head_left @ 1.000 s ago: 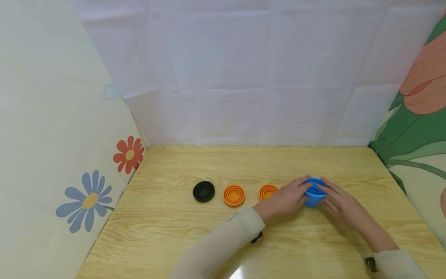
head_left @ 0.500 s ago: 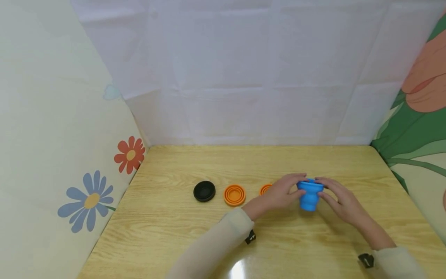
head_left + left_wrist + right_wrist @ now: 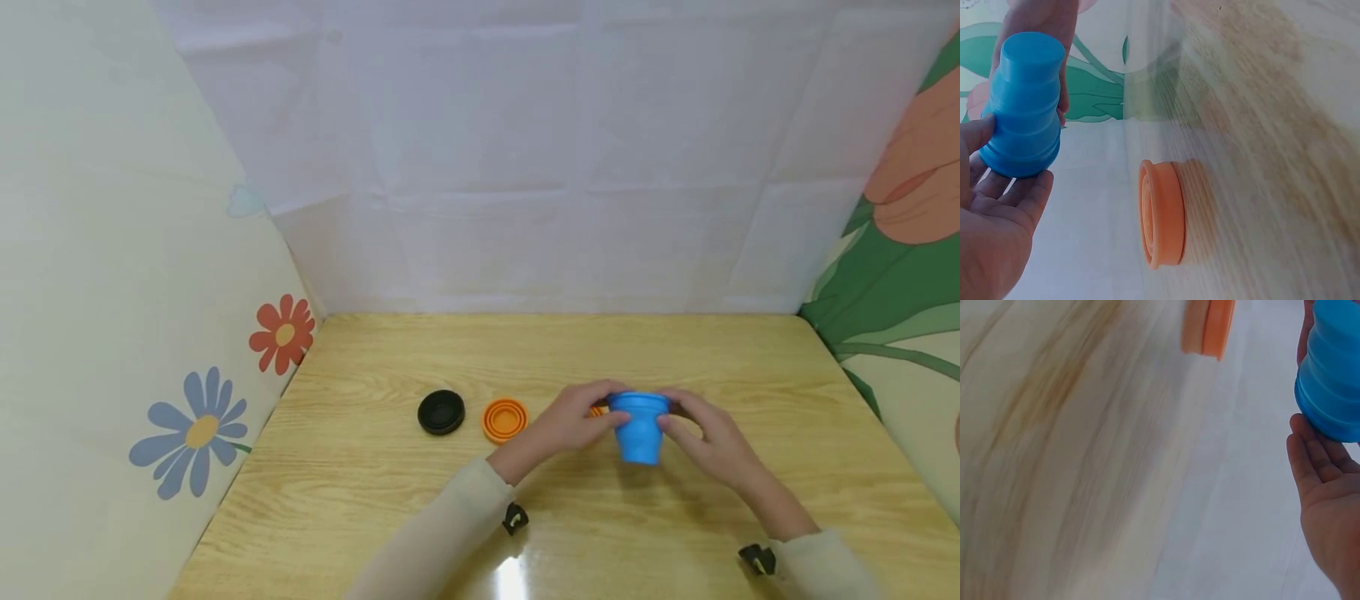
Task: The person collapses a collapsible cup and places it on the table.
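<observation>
Between my two hands is a blue collapsible cup [image 3: 640,433], drawn out to its full ribbed height. Its wide rim points up and away, and its narrow base leans toward me. My left hand [image 3: 577,419] grips the rim's left side, thumb on the wall and fingers behind. On the opposite side my right hand [image 3: 708,437] holds it in the same way. The left wrist view shows the cup [image 3: 1029,106] raised off the table. Behind the left fingers an orange collapsed cup [image 3: 597,411] is mostly hidden; in that wrist view the orange cup [image 3: 1163,214] stands flat on the wood.
Left of the hands, another flattened orange cup [image 3: 505,420] lies on the wooden table [image 3: 360,500]. Farther left is a black flattened cup [image 3: 441,412]. A white cloth [image 3: 480,167] hangs behind the table, with flower-printed cloths on both sides.
Both hands have carried the blue cup leftward and toward me. Its opening faced me before; now it has tipped so that the outer wall and base show.
</observation>
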Motion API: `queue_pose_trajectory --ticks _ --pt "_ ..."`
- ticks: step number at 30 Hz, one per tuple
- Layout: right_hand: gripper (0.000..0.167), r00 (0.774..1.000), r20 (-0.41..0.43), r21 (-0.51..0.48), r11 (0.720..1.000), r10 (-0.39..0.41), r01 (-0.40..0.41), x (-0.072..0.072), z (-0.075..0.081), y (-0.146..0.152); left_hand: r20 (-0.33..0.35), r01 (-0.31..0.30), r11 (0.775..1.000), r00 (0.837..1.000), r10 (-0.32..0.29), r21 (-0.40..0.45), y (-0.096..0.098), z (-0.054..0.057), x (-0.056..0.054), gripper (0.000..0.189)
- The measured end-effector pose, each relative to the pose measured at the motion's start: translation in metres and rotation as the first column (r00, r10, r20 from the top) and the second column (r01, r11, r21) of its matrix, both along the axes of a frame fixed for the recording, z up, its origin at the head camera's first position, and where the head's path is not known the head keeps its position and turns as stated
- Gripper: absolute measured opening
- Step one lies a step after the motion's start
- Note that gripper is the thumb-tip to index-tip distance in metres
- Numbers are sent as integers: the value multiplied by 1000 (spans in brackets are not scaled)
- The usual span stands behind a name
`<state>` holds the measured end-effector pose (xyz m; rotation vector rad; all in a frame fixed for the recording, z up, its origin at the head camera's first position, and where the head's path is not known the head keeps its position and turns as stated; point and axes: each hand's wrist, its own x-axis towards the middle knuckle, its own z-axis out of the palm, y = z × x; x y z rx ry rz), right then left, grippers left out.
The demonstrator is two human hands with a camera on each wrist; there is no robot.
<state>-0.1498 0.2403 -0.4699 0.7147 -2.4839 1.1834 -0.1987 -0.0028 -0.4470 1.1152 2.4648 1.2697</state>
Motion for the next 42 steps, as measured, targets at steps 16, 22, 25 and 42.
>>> queue_pose_trajectory --ticks 16,22,25,42 --pt "21 993 -82 22 996 89 -87 3 1 -29 32 -35 997 999 33 65 -29 3 18 29" --pt "20 986 -145 7 996 88 -88 4 2 -37 -17 -35 996 999 37 85 -34 5 23 27" --pt "20 985 -154 -8 997 80 -82 5 2 -41 -41 -43 995 998 47 95 -35 6 25 26" --pt "37 953 -32 -299 907 302 -297 11 8 -49 -47 -94 984 994 102 153 -43 9 32 29"
